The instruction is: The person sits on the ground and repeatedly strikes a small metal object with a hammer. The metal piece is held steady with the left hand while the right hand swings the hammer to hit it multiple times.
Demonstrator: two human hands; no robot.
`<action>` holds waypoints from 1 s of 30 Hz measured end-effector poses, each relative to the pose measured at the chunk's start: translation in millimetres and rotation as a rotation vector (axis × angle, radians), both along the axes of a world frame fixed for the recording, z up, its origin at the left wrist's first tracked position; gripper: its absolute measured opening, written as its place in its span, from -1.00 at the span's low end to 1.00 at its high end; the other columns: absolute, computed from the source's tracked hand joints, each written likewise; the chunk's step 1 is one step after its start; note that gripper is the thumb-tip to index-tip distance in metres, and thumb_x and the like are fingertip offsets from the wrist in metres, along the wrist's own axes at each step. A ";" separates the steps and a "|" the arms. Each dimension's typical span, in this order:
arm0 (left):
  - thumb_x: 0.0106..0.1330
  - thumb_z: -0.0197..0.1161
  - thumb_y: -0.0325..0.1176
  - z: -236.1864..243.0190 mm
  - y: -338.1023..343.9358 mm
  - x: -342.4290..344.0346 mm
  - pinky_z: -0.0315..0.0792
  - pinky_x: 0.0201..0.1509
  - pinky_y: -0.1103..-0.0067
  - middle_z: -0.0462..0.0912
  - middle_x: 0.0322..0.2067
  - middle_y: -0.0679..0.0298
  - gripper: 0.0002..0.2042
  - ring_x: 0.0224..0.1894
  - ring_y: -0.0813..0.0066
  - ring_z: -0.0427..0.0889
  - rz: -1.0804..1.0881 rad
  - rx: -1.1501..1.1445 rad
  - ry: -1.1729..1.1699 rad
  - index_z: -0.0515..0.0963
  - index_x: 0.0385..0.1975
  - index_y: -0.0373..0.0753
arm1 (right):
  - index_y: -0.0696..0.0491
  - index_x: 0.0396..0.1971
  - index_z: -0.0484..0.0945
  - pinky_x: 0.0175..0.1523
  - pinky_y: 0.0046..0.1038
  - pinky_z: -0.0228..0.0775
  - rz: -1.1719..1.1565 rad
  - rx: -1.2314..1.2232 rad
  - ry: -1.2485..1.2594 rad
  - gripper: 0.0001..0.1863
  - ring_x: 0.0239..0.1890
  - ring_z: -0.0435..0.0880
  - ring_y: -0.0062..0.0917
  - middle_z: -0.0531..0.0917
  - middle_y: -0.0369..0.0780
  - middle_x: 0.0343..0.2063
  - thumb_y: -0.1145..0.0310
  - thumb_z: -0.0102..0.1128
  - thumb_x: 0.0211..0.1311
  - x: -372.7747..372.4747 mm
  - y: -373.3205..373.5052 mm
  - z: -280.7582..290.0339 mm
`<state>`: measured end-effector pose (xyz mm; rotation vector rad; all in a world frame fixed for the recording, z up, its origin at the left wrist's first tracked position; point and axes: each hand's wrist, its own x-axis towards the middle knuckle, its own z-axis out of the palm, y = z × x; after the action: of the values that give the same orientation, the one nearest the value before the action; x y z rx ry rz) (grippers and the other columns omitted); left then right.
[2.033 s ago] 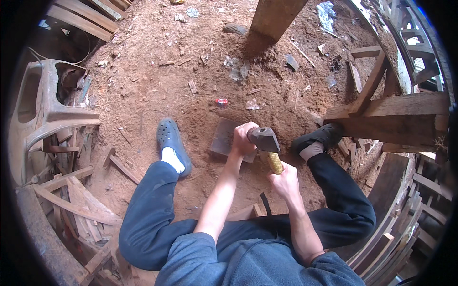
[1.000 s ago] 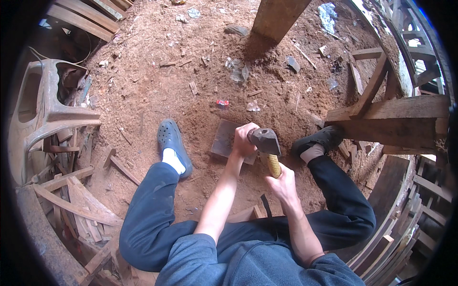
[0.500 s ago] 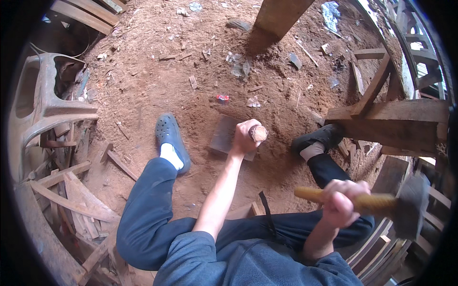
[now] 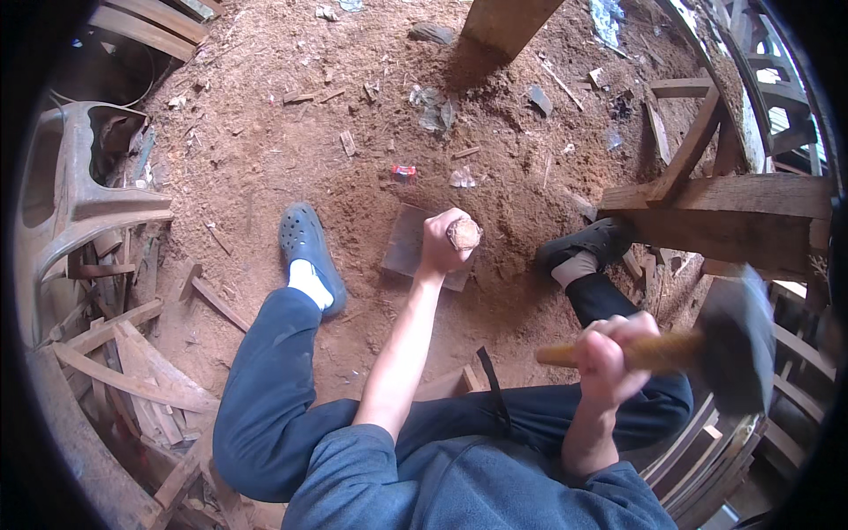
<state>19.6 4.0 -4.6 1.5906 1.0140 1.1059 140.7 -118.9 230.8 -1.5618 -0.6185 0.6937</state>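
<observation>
I have my left hand (image 4: 439, 243) wrapped round an upright tool with a round, frayed wooden top (image 4: 464, 234); its lower end is hidden under my fist. Beneath it a flat, greyish square slab (image 4: 402, 243) lies in the sawdust between my feet. My right hand (image 4: 614, 358) grips the yellowish handle (image 4: 662, 353) of a hammer with a dark, motion-blurred head (image 4: 735, 349), held out to the right above my right leg.
A grimy plastic chair (image 4: 75, 190) lies at the left among wood offcuts (image 4: 124, 375). A thick wooden beam (image 4: 707, 230) with crossed pieces stands at the right, stacked boards (image 4: 795, 353) beside it. A post (image 4: 508, 26) rises from the scrap-strewn sawdust floor (image 4: 265, 150) ahead.
Earlier the hammer head rested over my left fist; since then my right hand has swung it out to the right, uncovering the tool's round top. My left hand stays over the slab.
</observation>
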 end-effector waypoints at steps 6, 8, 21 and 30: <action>-0.05 0.30 -0.42 -3.3 1.1 3.5 0.47 -0.46 0.45 0.55 -0.62 0.13 -0.87 -0.53 0.15 0.61 -0.069 0.112 0.040 0.46 -0.62 -0.25 | 0.20 -0.51 0.45 -0.46 -0.24 0.41 0.483 -0.702 -0.388 -0.88 -0.61 0.56 -0.06 0.52 0.11 -0.63 0.46 0.12 -0.05 -27.9 24.4 -59.4; -0.06 0.29 -0.40 -3.4 0.9 1.9 0.46 -0.47 0.45 0.53 -0.64 0.15 -0.87 -0.56 0.17 0.59 -0.049 0.204 -0.016 0.45 -0.63 -0.23 | 0.16 -0.45 0.53 -0.47 -0.34 0.41 0.435 -0.489 -0.403 -0.87 -0.65 0.57 -0.32 0.54 -0.02 -0.66 0.45 0.15 -0.05 -21.3 19.7 -61.6; -0.16 0.32 -0.42 -5.1 -12.9 -2.7 0.50 -0.38 0.43 0.56 -0.59 0.13 -0.82 -0.50 0.15 0.61 -0.173 0.126 -0.031 0.45 -0.57 -0.25 | 0.20 -0.44 0.55 -0.32 -0.33 0.47 0.314 -0.629 -0.246 -0.84 -0.47 0.69 -0.22 0.60 0.04 -0.57 0.51 0.09 -0.08 -26.9 -6.1 -106.7; -0.15 0.27 -0.53 -14.9 -1.0 -15.7 0.39 -0.46 0.57 0.51 -0.63 0.35 -0.85 -0.58 0.50 0.52 -0.007 -0.083 -0.130 0.46 -0.56 -0.20 | 0.13 -0.63 0.42 -0.61 -0.57 0.22 0.158 -0.583 0.177 -0.93 -0.73 0.38 -0.68 0.41 -0.36 -0.77 0.55 0.13 -0.12 5.2 -33.7 -102.6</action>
<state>3.9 3.0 -19.5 1.4370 0.9552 1.1330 146.0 -152.5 128.2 -1.9667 -0.4272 1.1943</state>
